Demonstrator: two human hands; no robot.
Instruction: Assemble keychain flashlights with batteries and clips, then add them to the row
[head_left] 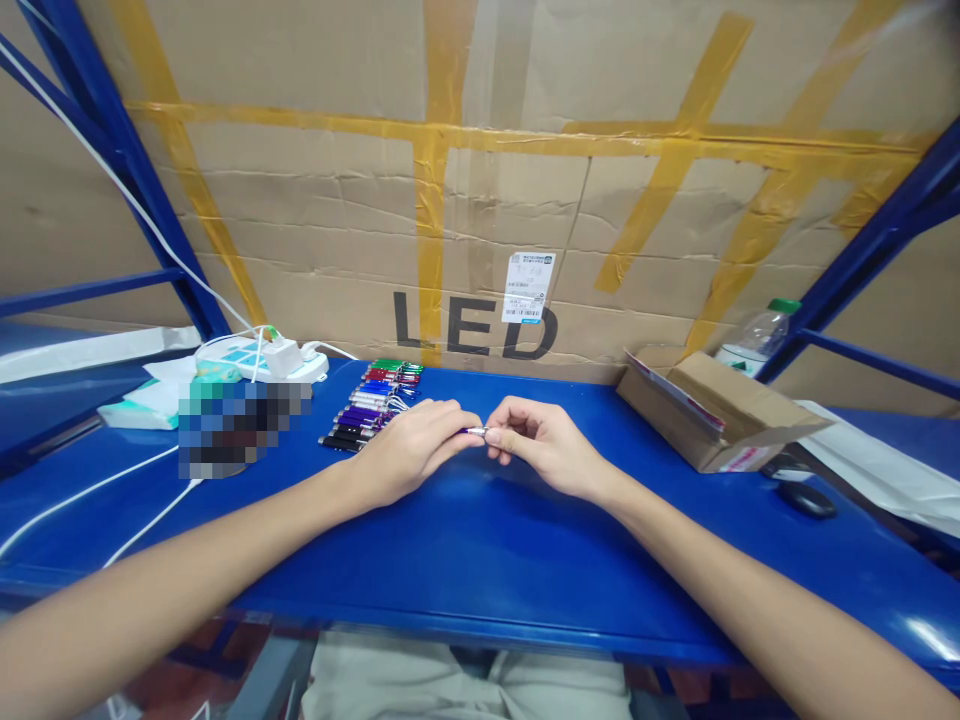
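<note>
My left hand (409,450) has its fingers closed round a small purple mini flashlight (471,431), most of which is hidden in the grip. Its silvery end sticks out toward my right hand (551,445), whose thumb and forefinger pinch that tip. The two hands meet above the middle of the blue table. Just behind and left of my left hand lies a row of similar slim mini flashlights (367,400), grouped by colour: green, red, blue, white, purple and black. Small metal clips or cords show at their right ends.
An opened cardboard box (712,410) stands on the right of the blue table (510,570), beside a black computer mouse (806,500) and a green-capped bottle (765,330). A white power strip (300,365) with cables lies back left, near a pixelated object (240,430). Cardboard (337,230) walls the back.
</note>
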